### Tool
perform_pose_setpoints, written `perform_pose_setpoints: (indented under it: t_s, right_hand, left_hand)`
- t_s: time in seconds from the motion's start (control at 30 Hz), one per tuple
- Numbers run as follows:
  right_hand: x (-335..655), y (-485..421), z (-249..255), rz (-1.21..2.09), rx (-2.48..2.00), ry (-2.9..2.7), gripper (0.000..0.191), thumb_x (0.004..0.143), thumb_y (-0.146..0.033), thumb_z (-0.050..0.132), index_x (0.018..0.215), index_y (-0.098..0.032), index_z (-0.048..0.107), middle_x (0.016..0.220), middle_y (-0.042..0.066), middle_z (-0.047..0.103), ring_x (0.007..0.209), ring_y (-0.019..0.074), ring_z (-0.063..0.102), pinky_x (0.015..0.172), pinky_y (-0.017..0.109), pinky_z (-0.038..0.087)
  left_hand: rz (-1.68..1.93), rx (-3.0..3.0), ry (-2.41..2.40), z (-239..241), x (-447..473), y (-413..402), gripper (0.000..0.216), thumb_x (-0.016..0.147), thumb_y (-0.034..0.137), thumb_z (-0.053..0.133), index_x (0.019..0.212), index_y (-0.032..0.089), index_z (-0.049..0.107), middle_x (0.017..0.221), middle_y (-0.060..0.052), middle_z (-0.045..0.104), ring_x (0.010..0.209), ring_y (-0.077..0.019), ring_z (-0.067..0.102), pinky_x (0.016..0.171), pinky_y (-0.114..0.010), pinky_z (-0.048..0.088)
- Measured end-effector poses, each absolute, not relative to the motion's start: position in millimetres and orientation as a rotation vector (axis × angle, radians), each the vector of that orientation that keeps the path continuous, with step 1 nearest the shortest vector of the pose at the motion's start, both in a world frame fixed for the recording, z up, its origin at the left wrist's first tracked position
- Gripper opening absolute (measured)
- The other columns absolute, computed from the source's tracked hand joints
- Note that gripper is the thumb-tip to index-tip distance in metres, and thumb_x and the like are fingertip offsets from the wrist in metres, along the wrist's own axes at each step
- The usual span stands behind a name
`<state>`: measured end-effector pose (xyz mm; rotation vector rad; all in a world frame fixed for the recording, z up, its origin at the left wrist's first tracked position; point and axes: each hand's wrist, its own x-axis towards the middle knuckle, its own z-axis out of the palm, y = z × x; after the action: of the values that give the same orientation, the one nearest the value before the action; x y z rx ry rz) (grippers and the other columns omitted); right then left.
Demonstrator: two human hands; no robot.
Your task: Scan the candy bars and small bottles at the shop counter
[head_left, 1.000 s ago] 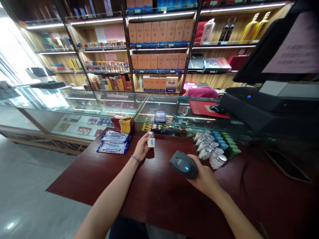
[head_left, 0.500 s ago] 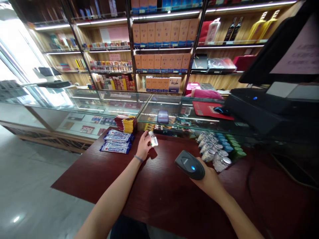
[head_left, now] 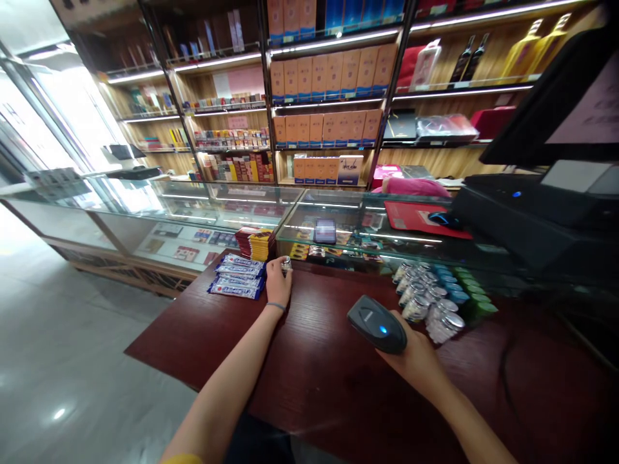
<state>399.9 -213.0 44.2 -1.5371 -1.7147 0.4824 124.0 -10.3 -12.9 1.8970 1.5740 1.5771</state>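
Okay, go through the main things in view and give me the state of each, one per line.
Left hand: closed around the small jar
Small jar: silver cap on, mostly hidden
Right hand: gripping the scanner
Scanner: blue light on
Silver-capped jars: upright, in rows
Blue-and-white packets: lying flat
Computer mouse: resting on the red mat
Shelf lights: lit
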Motion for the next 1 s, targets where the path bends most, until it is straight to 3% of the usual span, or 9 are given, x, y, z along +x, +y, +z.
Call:
perform_pose_setpoints:
  t_s: [0.27,0.53,0.8,1.0]
  right_hand:
    - [398.8,-213.7,41.3,0.506,-1.476,-1.683,0.029,0.077,-0.037,0.062,0.102,-0.025,0.053,0.076,0.002,0.072,0.067,0.0217,0.07,0.061,0.025,0.047]
    - [400.0,-213.9,43.1,0.534,-1.49,-1.657,0.029,0.077,-0.035,0.061,0.103,-0.025,0.054,0.079,0.003,0.073,0.069,0.0222,0.069,0.061,0.026,0.048]
    - [400.4,-212.0,38.2,0.557,-1.483,-1.703,0.026,0.078,-0.033,0.061,0.102,-0.027,0.051,0.074,-0.001,0.069,0.066,0.0209,0.067,0.059,0.024,0.045]
    - [400.6,-212.3,41.7,0.526,-1.49,-1.692,0.024,0.079,-0.034,0.061,0.1,-0.026,0.051,0.073,-0.001,0.068,0.064,0.0199,0.067,0.058,0.024,0.044]
  left_hand:
    - [1.321,1.99,1.738,1.7,122.8,21.0,0.032,0.084,0.013,0.061,0.113,0.023,0.054,0.116,-0.01,0.051,0.103,-0.0254,0.061,0.089,-0.039,0.051]
    - [1.383,1.971,1.676,-5.4,129.1,49.5,0.039,0.082,0.007,0.058,0.118,0.019,0.052,0.116,-0.013,0.052,0.113,-0.0268,0.057,0.099,-0.043,0.047]
    - [1.485,1.906,1.585,-14.6,134.7,51.6,0.05,0.081,0.007,0.058,0.129,0.021,0.05,0.13,-0.015,0.048,0.122,-0.0276,0.053,0.104,-0.042,0.046]
    - [1.485,2.003,1.519,-16.8,135.5,49.3,0.064,0.081,0.008,0.058,0.141,0.021,0.04,0.139,-0.017,0.043,0.133,-0.0298,0.046,0.109,-0.046,0.042]
